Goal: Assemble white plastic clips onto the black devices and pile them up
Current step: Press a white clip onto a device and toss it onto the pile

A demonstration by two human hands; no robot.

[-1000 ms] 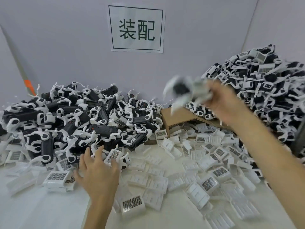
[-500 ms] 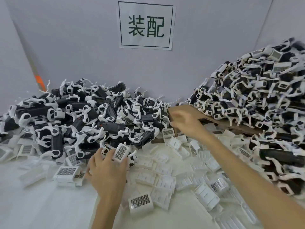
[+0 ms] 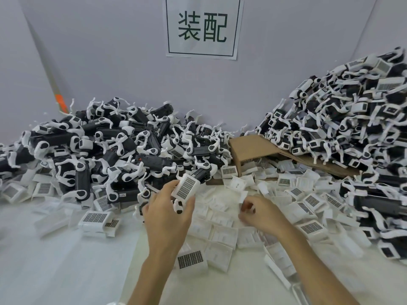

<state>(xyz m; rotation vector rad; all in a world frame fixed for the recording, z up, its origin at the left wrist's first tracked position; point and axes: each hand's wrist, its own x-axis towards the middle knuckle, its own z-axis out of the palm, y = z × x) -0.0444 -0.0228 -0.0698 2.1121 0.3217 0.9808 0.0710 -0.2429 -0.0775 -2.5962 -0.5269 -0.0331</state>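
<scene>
The left hand (image 3: 169, 208) is gripping a black device (image 3: 186, 187) by its white grid end, just before the left pile (image 3: 132, 148). The right hand (image 3: 258, 213) is curling over the loose white clips (image 3: 222, 234); whether it is pinching one I cannot tell. The clips are overlapping, so two may be lifting together.

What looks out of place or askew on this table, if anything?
The brown cardboard lies slanted under the right pile, its left end folded down among loose white clips. Devices from that pile lie spilled over the clips at far right.
</scene>
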